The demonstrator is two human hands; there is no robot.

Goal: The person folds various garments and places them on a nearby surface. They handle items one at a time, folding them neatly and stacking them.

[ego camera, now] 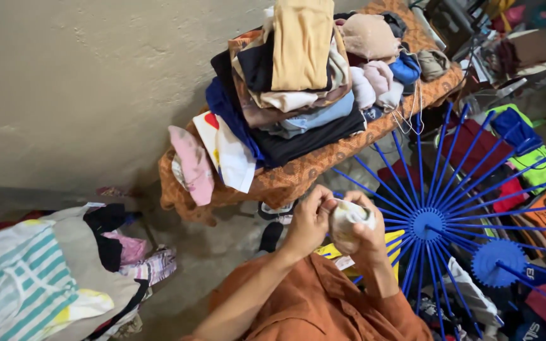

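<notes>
My left hand [309, 222] and my right hand [369, 235] are close together at the lower middle of the view. Both grip a small rolled-up whitish cloth [346, 221], perhaps a sock, held between them. My sleeves are rust orange. Just right of my hands stands a blue drying rack [428, 222] with thin spokes fanning out from a round hub. Clothes hang on its far spokes.
A low table under an orange patterned cover [298, 173] carries a tall stack of folded clothes [295, 76] against the beige wall. A heap of unfolded laundry [52, 271] lies on the floor at the lower left. Red, green and orange garments lie at the right.
</notes>
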